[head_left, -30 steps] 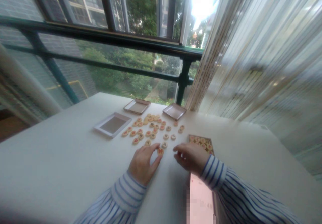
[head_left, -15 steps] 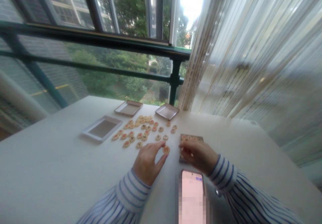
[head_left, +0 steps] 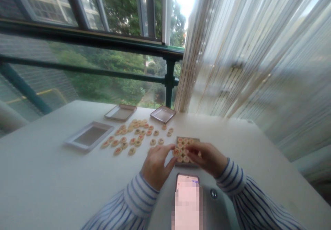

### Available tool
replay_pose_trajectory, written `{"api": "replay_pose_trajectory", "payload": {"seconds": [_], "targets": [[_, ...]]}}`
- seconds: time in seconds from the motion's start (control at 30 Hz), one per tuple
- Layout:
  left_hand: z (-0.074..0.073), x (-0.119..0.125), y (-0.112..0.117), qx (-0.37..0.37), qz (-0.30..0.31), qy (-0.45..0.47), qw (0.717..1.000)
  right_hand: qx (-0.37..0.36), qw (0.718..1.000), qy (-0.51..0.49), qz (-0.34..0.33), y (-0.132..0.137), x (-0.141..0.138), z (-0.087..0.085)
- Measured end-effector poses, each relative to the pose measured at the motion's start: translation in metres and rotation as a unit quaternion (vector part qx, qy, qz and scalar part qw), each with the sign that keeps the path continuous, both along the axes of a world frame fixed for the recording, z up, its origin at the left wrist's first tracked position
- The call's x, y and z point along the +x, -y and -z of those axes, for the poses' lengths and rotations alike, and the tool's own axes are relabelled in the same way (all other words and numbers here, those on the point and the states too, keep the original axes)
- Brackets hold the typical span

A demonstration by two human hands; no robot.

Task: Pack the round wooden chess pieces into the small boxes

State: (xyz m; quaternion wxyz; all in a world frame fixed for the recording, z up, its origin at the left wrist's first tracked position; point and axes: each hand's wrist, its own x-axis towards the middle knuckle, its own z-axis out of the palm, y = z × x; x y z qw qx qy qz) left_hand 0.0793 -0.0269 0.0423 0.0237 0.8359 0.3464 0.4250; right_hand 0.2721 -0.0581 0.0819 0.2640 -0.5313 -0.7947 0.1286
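Observation:
Between the thumb and forefinger of my left hand (head_left: 156, 164) is a round wooden Chinese chess piece (head_left: 176, 153) with a red character. It is held at the left side of a small square box (head_left: 178, 165), over pieces lying in rows inside. My right hand (head_left: 210, 158) bends over the box's right part, its thumb and fingers drawn together. Whether anything sits between those fingertips is hidden, and so are the pieces beneath that hand. Several loose chess pieces (head_left: 132, 141), red and dark marked, lie spread on the table to the left.
A white tray (head_left: 69, 141) stands at the left of the white table (head_left: 51, 181). Two shallow trays, one brown-rimmed (head_left: 106, 117) and one smaller (head_left: 163, 121), are at the back. A phone (head_left: 187, 179) lies in front of the box. A railing (head_left: 169, 82) and curtain (head_left: 214, 68) are beyond.
My left hand has brought the chess piece right, from beside the box to its left side. My right hand has shifted right relative to the box, uncovering more pieces. The view has turned right.

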Motion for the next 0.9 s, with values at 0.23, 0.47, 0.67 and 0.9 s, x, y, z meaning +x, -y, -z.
{"api": "replay_pose_trajectory", "payload": {"seconds": [0.23, 0.47, 0.67, 0.9], "targets": [[-0.004, 0.017, -0.005, -0.017, 0.03, -0.005, 0.999, -0.014, 0.998, -0.063, -0.001, 0.002, 0.013, 0.002], [-0.009, 0.035, -0.012, -0.019, 0.055, -0.002, 0.998, -0.004, 0.991, -0.133, 0.026, 0.0, 0.026, 0.015], [-0.012, 0.047, -0.019, -0.031, 0.071, 0.003, 0.997, -0.04, 0.973, -0.223, 0.036, -0.006, 0.035, 0.022], [-0.012, 0.062, -0.025, -0.046, 0.082, 0.003, 0.996, -0.097, 0.94, -0.326, 0.019, -0.017, 0.039, 0.023]]}}
